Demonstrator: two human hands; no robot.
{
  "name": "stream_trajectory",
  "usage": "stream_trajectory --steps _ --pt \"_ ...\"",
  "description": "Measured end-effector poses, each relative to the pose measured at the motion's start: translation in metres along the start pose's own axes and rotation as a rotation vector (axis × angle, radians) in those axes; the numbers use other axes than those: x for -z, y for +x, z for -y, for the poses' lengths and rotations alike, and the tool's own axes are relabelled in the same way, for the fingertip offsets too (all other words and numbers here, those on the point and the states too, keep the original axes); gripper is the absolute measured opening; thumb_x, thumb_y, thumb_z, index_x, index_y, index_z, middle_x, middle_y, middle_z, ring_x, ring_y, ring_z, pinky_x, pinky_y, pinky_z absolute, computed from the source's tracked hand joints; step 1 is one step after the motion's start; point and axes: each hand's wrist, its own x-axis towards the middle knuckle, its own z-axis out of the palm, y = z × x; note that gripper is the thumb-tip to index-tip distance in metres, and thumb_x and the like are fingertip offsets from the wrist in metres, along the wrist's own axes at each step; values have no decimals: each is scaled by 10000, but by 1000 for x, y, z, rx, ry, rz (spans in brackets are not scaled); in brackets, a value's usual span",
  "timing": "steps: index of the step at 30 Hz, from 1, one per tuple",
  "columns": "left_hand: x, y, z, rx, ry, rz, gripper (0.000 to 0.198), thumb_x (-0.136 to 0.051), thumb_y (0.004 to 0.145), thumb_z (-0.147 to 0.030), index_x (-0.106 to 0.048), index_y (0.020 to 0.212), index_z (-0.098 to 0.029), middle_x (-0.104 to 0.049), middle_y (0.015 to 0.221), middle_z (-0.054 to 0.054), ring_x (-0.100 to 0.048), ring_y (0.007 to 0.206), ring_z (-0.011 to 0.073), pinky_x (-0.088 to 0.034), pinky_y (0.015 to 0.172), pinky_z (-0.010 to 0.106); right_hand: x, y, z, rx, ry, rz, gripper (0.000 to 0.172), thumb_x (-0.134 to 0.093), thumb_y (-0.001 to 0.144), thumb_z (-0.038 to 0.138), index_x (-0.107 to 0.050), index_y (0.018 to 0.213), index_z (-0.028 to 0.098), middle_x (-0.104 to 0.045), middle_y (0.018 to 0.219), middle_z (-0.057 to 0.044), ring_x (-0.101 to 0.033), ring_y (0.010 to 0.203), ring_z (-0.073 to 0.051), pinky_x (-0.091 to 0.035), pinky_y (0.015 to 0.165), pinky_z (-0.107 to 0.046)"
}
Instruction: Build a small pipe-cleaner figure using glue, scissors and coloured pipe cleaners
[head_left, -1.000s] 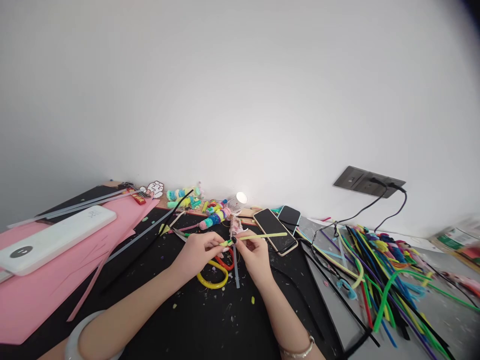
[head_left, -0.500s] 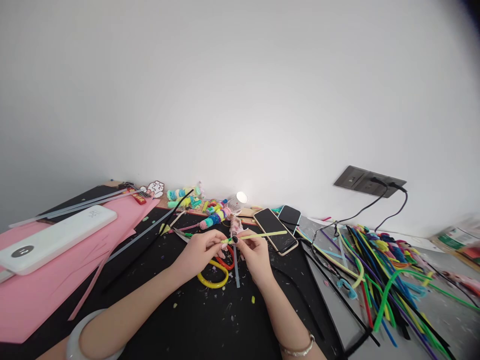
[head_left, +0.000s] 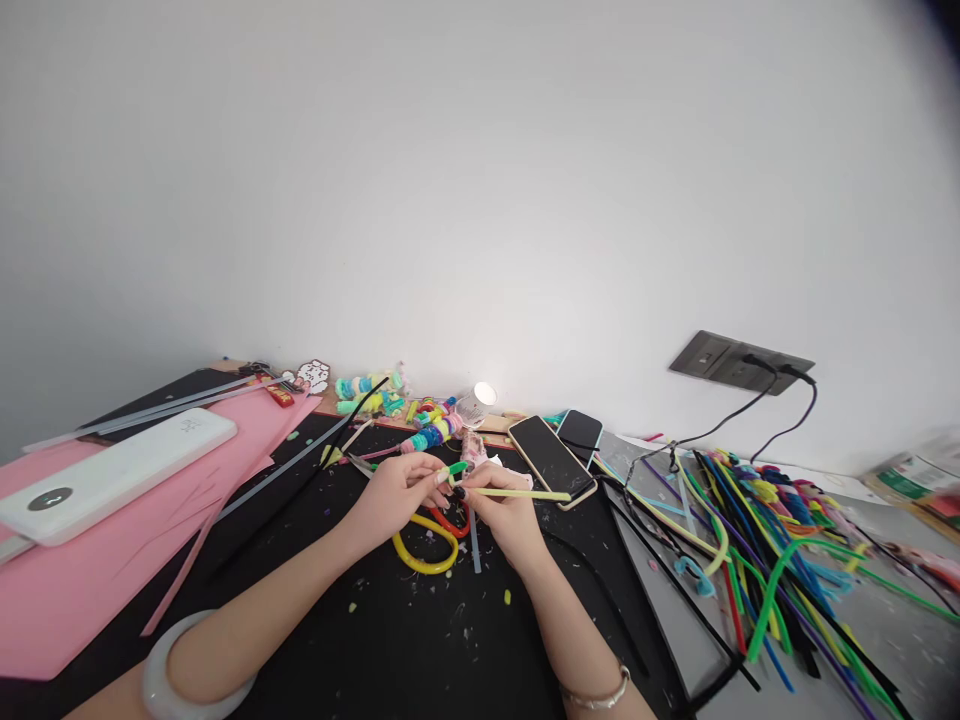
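My left hand (head_left: 401, 495) pinches a small green piece (head_left: 457, 468), fuzzy-looking like a bit of pipe cleaner. Between the fingertips of my right hand (head_left: 499, 510) is a pale yellow pipe cleaner (head_left: 525, 493), its free end pointing right. The two hands almost meet, and fingers hide where the green and yellow parts join, if they do. Below them on the black mat lie scissors with yellow and red handles (head_left: 425, 568), their blades partly behind my left hand. A translucent glue stick (head_left: 475, 545) lies beside my right hand.
Two phones (head_left: 551, 458) lie behind my right hand. A lamp (head_left: 478, 402) shines by the wall. Pipe cleaners (head_left: 795, 590) heap up on the right, with black cables (head_left: 690, 438) nearby. Pink sheets (head_left: 97, 590) and a white power bank (head_left: 120, 475) cover the left.
The green piece has tipped upward in my left fingers. The yellow pipe cleaner has swung down, its free end now lower. My hands stay at nearly the same spot.
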Motion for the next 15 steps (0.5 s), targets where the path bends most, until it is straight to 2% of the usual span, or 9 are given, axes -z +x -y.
stream_trajectory --steps 6,8,10,11,13,15 --pt "3 1 -2 75 -160 -20 344 -673 738 -444 -622 874 -132 -691 771 54 -686 681 174 -560 686 309 -1 1 -2 8 -71 42 63 -698 724 250 -705 687 199 -629 691 -19 -565 666 -165 -450 640 -299" --pt "4 2 0 77 -179 -18 340 -662 754 -452 -622 873 -135 -692 776 54 -677 692 166 -556 707 306 1 1 -1 13 -135 62 45 -668 722 224 -696 750 201 -621 746 -21 -547 641 -152 -441 593 -277" --pt "6 3 1 40 -145 -38 339 -639 773 -464 -617 882 -144 -691 777 49 -676 696 172 -555 708 311 4 2 -1 30 -254 31 165 -607 732 178 -679 877 208 -626 869 -36 -549 670 -150 -436 576 -262" --pt "7 3 2 9 -102 -59 335 -625 781 -469 -614 885 -151 -690 777 45 -677 692 178 -555 702 317 7 2 0 48 -340 -12 235 -571 734 150 -662 942 212 -626 942 -48 -564 732 -162 -447 611 -268" --pt "9 4 1 -61 11 -100 317 -597 798 -471 -609 878 -165 -682 771 34 -677 678 188 -554 692 328 14 3 0 82 -549 -128 355 -514 718 100 -630 1034 213 -615 1076 -72 -565 946 -209 -454 778 -320" --pt "10 4 0 -116 95 -113 294 -569 818 -463 -609 881 -178 -679 771 25 -680 680 194 -553 697 334 20 3 -1 38 -766 -202 470 -507 675 77 -611 1110 222 -588 1185 -85 -505 1112 -256 -383 928 -399"
